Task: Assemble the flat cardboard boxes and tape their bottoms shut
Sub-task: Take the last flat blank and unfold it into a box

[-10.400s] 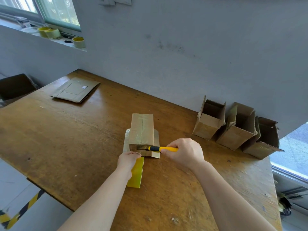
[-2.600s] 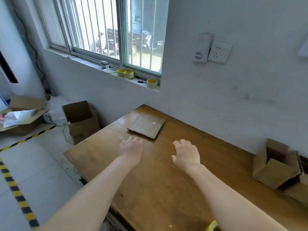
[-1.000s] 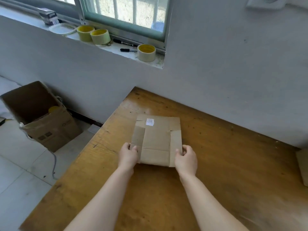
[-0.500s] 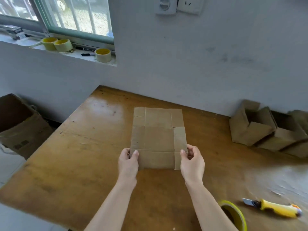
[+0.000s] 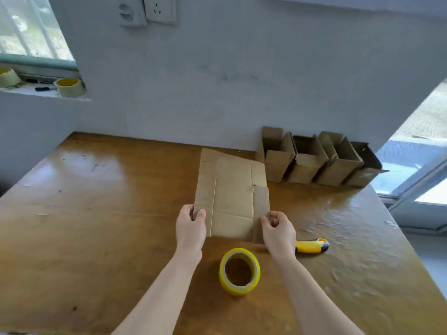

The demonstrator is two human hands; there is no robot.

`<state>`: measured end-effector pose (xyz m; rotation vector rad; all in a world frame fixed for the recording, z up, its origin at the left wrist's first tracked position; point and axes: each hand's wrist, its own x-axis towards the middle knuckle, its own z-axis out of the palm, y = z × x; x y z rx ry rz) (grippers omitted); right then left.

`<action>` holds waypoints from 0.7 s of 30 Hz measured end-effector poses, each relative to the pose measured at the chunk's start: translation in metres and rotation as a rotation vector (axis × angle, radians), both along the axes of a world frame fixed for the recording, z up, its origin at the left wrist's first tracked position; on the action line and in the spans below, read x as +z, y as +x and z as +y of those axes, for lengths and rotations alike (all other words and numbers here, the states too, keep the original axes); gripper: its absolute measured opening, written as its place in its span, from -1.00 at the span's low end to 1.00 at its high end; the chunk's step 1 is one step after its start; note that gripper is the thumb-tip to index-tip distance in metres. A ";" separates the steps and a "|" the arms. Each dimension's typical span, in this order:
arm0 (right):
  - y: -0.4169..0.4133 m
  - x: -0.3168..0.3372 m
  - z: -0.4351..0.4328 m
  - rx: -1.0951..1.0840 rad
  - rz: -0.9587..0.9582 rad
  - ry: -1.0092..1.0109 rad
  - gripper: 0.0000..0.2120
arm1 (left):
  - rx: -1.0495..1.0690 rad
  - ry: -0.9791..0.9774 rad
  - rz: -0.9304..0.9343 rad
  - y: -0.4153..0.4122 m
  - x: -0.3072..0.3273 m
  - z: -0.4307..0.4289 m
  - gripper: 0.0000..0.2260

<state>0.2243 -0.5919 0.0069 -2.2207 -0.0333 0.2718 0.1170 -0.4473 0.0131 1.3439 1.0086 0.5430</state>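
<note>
We count one flat cardboard box (image 5: 232, 197), unfolded and held over the middle of the wooden table (image 5: 96, 213) with its long side running away from us toward the wall. Two hands grip it. The left hand (image 5: 191, 226) pinches the near left edge, and the right hand (image 5: 278, 230) pinches the near right corner, each with the thumb on top. One roll of yellow tape (image 5: 239, 272) stands on its flat side between our forearms, just nearer to us than the box. One yellow utility knife (image 5: 312, 245) lies on the table just beside the right hand. Four assembled boxes (image 5: 314, 160) stand in a row against the wall at the far right, touching one another, their open tops showing. On the windowsill at the upper left we count two more tape rolls (image 5: 69, 87) and one dark marker (image 5: 44, 88) between them. Two wall sockets (image 5: 147, 9) sit side by side on the wall at the top. The fingers under the flat box are hidden by the cardboard. We cannot tell whether its far end rests on the table or hangs above it. The knife's blade end is covered by the right hand. The leftmost sill roll and the upper socket edges are cut off by the frame.
</note>
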 end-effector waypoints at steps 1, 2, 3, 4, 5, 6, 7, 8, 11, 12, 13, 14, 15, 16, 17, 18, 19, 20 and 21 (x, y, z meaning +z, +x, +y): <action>0.005 -0.001 -0.005 0.006 0.014 -0.023 -0.69 | -0.021 0.028 0.003 0.007 0.000 -0.003 -0.85; 0.010 -0.003 -0.010 0.023 0.028 -0.045 -0.67 | -0.041 0.060 0.011 0.014 0.002 -0.005 -0.85; 0.015 -0.006 -0.015 0.044 0.044 -0.066 -0.67 | -0.056 0.086 0.018 0.020 0.002 -0.008 -0.86; 0.020 -0.009 -0.019 0.066 0.057 -0.080 -0.67 | -0.071 0.110 0.020 0.027 0.004 -0.010 -0.90; 0.026 -0.012 -0.024 0.088 0.071 -0.091 -0.67 | -0.083 0.135 0.019 0.033 0.005 -0.012 -0.92; 0.030 -0.016 -0.029 0.113 0.086 -0.103 -0.66 | -0.095 0.164 0.024 0.038 0.007 -0.015 -0.92; 0.035 -0.019 -0.034 0.140 0.103 -0.131 -0.64 | -0.107 0.194 0.033 0.042 0.008 -0.019 -0.91; 0.040 -0.023 -0.039 0.175 0.114 -0.181 -0.61 | -0.122 0.228 0.046 0.047 0.010 -0.022 -0.91; 0.056 -0.035 -0.056 0.368 0.111 -0.455 -0.56 | -0.160 0.338 0.108 0.061 0.012 -0.035 -0.91; 0.063 -0.041 -0.062 0.447 0.087 -0.554 -0.55 | -0.169 0.374 0.124 0.066 0.012 -0.040 -0.91; 0.068 -0.046 -0.068 0.519 0.052 -0.645 -0.55 | -0.171 0.409 0.140 0.071 0.013 -0.046 -0.91; 0.074 -0.051 -0.075 0.582 0.010 -0.723 -0.56 | -0.169 0.441 0.158 0.075 0.014 -0.051 -0.92; 0.079 -0.055 -0.081 0.638 -0.029 -0.776 -0.58 | -0.162 0.466 0.174 0.079 0.014 -0.057 -0.93; 0.084 -0.057 -0.088 0.692 -0.065 -0.800 -0.60 | -0.152 0.487 0.191 0.083 0.014 -0.062 -0.93; 0.088 -0.059 -0.093 0.744 -0.094 -0.806 -0.62 | -0.141 0.508 0.211 0.087 0.015 -0.067 -0.92; 0.094 -0.059 -0.100 0.800 -0.126 -0.810 -0.63 | -0.124 0.526 0.233 0.091 0.014 -0.074 -0.90; 0.095 -0.057 -0.102 0.855 -0.151 -0.819 -0.65 | -0.111 0.544 0.249 0.093 0.014 -0.077 -0.87; 0.097 -0.055 -0.104 0.913 -0.168 -0.835 -0.66 | -0.107 0.566 0.264 0.095 0.013 -0.081 -0.85; 0.100 -0.053 -0.109 0.972 -0.179 -0.855 -0.66 | -0.101 0.589 0.277 0.098 0.013 -0.088 -0.83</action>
